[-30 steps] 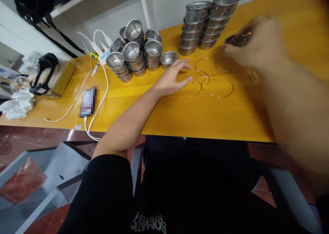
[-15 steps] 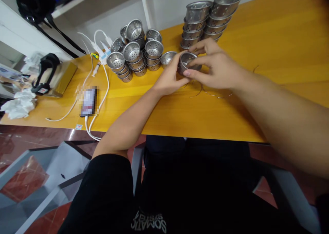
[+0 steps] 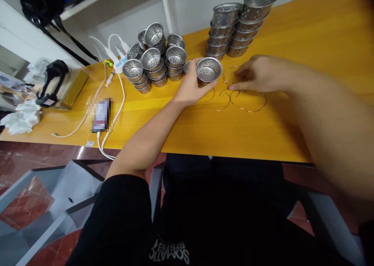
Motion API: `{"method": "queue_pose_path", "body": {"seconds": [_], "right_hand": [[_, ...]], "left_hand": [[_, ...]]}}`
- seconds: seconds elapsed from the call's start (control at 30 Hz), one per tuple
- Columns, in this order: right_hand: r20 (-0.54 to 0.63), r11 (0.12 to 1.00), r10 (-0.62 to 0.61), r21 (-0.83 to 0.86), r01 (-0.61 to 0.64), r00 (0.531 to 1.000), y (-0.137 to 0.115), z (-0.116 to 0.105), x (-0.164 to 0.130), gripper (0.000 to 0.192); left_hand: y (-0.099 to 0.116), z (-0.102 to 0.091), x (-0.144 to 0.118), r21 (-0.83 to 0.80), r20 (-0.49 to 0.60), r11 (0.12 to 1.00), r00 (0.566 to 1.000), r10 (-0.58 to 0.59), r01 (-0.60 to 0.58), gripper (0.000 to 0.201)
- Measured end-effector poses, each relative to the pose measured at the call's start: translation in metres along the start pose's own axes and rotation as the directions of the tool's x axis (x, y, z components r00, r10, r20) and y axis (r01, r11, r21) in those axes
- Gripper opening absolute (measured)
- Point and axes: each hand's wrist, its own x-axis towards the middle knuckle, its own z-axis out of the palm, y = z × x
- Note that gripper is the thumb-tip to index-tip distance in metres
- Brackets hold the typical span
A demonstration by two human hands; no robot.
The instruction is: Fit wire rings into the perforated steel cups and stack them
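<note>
We have a perforated metal cup [image 3: 208,71] grasped in our left hand [image 3: 189,87], its mouth facing up. To the right of that cup, our right hand [image 3: 257,74] curls low among thin curved wires [image 3: 247,111] (we cannot tell whether it grips one). Left of the cup we see short stacks of similar cups [image 3: 154,65]; behind it, rightward, rise two taller stacks [image 3: 220,31].
</note>
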Motion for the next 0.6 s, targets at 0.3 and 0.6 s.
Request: {"method": "queue_pose_path", "body": {"seconds": [0.3,0.6], "right_hand": [[0.056,0.988,0.079,-0.140,-0.070,0.995,-0.023,0.000,0.000,0.013],[0.168,0.917,0.186,-0.384,-0.109,0.968,-0.042,-0.001,-0.001,0.034]], "left_hand": [[0.002,-0.001,0.000,0.046,0.061,0.998,0.998,0.033,-0.036,0.089],[0.001,0.003,-0.001,0.039,0.096,0.997,0.993,0.061,-0.065,0.090]]}}
